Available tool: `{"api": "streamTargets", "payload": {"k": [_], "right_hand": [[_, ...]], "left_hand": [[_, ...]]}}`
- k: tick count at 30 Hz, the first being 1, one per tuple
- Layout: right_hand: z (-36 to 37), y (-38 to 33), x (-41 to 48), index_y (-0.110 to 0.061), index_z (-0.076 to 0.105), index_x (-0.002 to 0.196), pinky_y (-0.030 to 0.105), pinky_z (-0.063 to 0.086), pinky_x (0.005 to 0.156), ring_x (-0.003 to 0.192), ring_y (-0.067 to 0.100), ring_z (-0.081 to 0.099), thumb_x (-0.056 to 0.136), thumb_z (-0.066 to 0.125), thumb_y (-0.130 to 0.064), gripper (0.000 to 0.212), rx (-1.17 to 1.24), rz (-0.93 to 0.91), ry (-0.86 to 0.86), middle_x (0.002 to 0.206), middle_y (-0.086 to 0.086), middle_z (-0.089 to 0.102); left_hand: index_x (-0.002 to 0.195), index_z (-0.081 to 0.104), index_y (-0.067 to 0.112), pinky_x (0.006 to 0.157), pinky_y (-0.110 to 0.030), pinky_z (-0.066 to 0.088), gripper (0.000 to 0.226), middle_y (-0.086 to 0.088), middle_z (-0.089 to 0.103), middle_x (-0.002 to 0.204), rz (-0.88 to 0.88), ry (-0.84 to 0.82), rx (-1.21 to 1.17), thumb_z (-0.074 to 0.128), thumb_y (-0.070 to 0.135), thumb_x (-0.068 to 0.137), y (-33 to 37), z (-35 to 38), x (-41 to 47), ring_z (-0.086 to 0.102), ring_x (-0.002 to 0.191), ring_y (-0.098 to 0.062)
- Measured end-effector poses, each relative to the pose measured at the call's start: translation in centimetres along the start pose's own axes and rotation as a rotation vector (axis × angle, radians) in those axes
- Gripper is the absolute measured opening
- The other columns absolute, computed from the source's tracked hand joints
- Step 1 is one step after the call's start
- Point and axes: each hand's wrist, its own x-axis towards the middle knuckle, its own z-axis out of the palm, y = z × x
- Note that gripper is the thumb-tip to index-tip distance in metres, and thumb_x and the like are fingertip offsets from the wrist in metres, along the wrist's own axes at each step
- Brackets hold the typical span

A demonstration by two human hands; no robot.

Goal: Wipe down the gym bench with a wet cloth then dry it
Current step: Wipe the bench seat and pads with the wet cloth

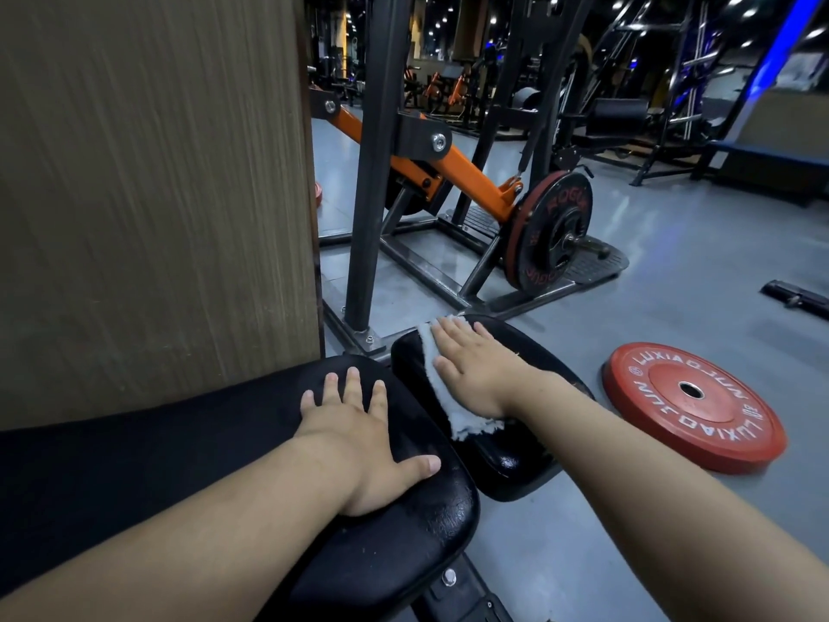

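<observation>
Wood-grain panel (152,195) fills the upper left of the frame, and below it your black padded worktop (179,464) runs from lower left to centre, its smaller seat pad (507,464) just right of centre. Up top centre, the black-and-orange machine (377,172) carries a dark plate (551,235). A red weight plate (700,410) lies flat on the grey floor (673,271) at right. Your left hand (359,442) lies flat on the worktop, fingers straight and spread, gripping nothing. Your right hand (475,365) presses straight-fingered on the pale cloth (453,410), spread along the seat pad's left side.
</observation>
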Motion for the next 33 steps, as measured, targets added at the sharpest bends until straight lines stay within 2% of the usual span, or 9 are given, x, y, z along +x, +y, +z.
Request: {"api": "streamTargets", "payload": {"k": [7, 13, 16, 19, 21, 23, 29, 31, 33], "right_hand": [[-1.1, 7.2, 0.4, -0.013, 0.0, 0.158, 0.041, -0.007, 0.122, 0.152, 0.015, -0.002, 0.106, 0.015, -0.037, 0.059, -0.064, 0.22, -0.046, 0.166, 0.005, 0.001], [-0.6, 4.0, -2.1, -0.01, 0.012, 0.157, 0.03, -0.007, 0.119, 0.152, 0.016, 0.003, 0.108, 0.02, -0.031, 0.054, -0.02, 0.071, 0.034, 0.165, 0.007, 0.007], [-0.2, 1.3, -4.4, -0.01, 0.038, 0.149, 0.034, 0.021, 0.12, 0.146, 0.022, 0.031, 0.107, 0.029, -0.03, 0.047, -0.007, 0.002, 0.162, 0.158, 0.007, 0.033], [0.0, -0.5, -6.0, -0.018, 0.064, 0.108, 0.036, 0.048, 0.077, 0.094, 0.029, 0.067, 0.104, 0.038, -0.031, 0.03, 0.073, -0.03, 0.357, 0.101, 0.007, 0.073], [-0.4, -1.5, -6.7, -0.03, 0.047, 0.07, 0.033, 0.037, 0.06, 0.059, 0.02, 0.054, 0.103, 0.042, -0.029, 0.033, 0.208, -0.009, 0.419, 0.059, -0.006, 0.054], [-1.2, -3.0, -7.5, -0.035, 0.044, 0.063, 0.029, 0.034, 0.059, 0.057, 0.009, 0.052, 0.103, 0.042, -0.031, 0.041, 0.355, 0.02, 0.401, 0.053, -0.012, 0.051], [-1.7, -9.1, -10.3, -0.032, 0.067, 0.109, 0.013, 0.044, 0.083, 0.09, -0.007, 0.064, 0.105, 0.04, -0.033, 0.028, 0.484, -0.181, 0.187, 0.094, -0.025, 0.071], [-0.3, -10.2, -10.6, -0.024, 0.05, 0.141, 0.011, 0.026, 0.11, 0.133, 0.003, 0.046, 0.106, 0.035, -0.031, 0.038, 0.333, -0.275, 0.11, 0.142, -0.014, 0.054], [1.2, -10.9, -11.2, -0.018, 0.025, 0.156, 0.013, -0.004, 0.116, 0.151, 0.008, 0.008, 0.107, 0.029, -0.032, 0.051, 0.189, -0.26, 0.061, 0.163, -0.004, 0.017]], "left_hand": [[0.154, -0.017, 0.016, 0.121, -0.056, 0.0, 0.112, -0.017, -0.025, 0.159, 0.012, -0.004, -0.013, 0.02, 0.09, 0.077, -0.2, 0.1, 0.0, -0.019, 0.148, -0.039], [0.155, -0.015, 0.016, 0.12, -0.056, 0.002, 0.113, -0.017, -0.022, 0.161, 0.01, 0.009, -0.015, 0.02, 0.09, 0.077, -0.1, -0.1, -0.1, -0.016, 0.149, -0.039], [0.156, -0.011, 0.017, 0.121, -0.054, 0.002, 0.115, -0.016, -0.019, 0.162, 0.037, 0.01, -0.072, 0.025, 0.091, 0.075, -0.6, -0.4, -0.3, -0.013, 0.15, -0.038], [0.158, 0.0, 0.018, 0.122, -0.05, 0.001, 0.109, -0.012, -0.012, 0.164, 0.079, 0.041, -0.254, 0.03, 0.088, 0.079, -1.7, -0.7, -0.8, -0.01, 0.151, -0.032], [0.158, 0.007, 0.019, 0.123, -0.048, 0.002, 0.099, -0.008, -0.006, 0.165, 0.104, 0.089, -0.376, 0.032, 0.081, 0.085, -3.0, -0.9, -1.8, -0.006, 0.152, -0.026], [0.158, 0.013, 0.02, 0.123, -0.048, 0.004, 0.09, -0.003, -0.001, 0.166, 0.093, 0.194, -0.373, 0.033, 0.075, 0.089, -4.5, -0.8, -3.3, 0.0, 0.152, -0.02], [0.158, 0.011, 0.019, 0.122, -0.047, 0.011, 0.102, 0.003, 0.01, 0.165, 0.0, 0.233, -0.263, 0.029, 0.084, 0.082, -9.6, 0.6, -8.9, 0.008, 0.151, -0.015], [0.158, 0.001, 0.018, 0.123, -0.049, 0.005, 0.116, 0.001, -0.001, 0.166, -0.036, 0.149, -0.227, 0.028, 0.092, 0.072, -11.0, 1.1, -10.2, -0.001, 0.152, -0.016], [0.157, -0.007, 0.017, 0.122, -0.051, 0.0, 0.134, -0.002, -0.01, 0.165, -0.067, 0.056, -0.208, 0.028, 0.1, 0.058, -12.0, 1.7, -10.8, -0.009, 0.152, -0.019]]}}
